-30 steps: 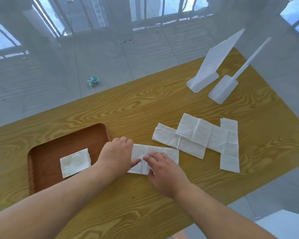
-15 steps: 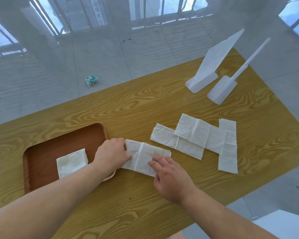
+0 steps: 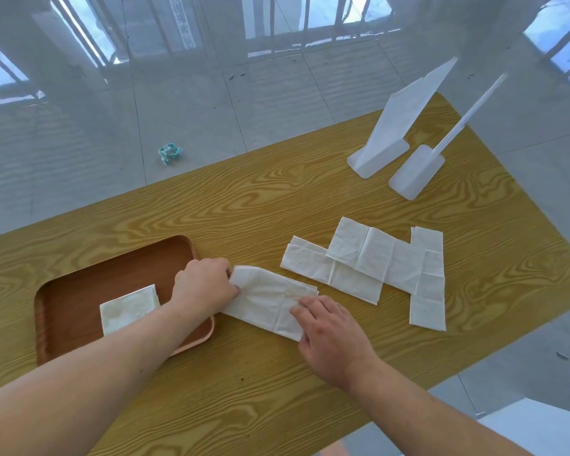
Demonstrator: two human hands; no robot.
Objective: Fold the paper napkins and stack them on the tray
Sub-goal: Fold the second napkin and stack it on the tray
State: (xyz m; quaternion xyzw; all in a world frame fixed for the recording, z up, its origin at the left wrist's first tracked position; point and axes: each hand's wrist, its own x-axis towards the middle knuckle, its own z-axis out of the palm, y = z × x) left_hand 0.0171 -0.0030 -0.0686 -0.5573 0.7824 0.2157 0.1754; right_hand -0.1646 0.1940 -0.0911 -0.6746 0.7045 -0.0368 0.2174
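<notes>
Daylight: bright, cool, diffuse, coming from the windows reflecting in the glossy floor [image 3: 165,103] as pale glare. Shadows: soft and faint, lying close beneath both forearms on the table [image 3: 277,199]. Focus: holding sharp at centre. Edges: wide-angle distortion bowing the table's outline; slight softening and smearing appearing toward the corners.

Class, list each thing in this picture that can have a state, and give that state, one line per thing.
napkin being folded: left end lifted, right end pinned flat
left hand: pinching the napkin's left end
right hand: fingertips pressing the napkin
folded napkin: folded, lying in the tray
tray: holds one napkin
three napkins: flat, overlapping, waiting
</notes>
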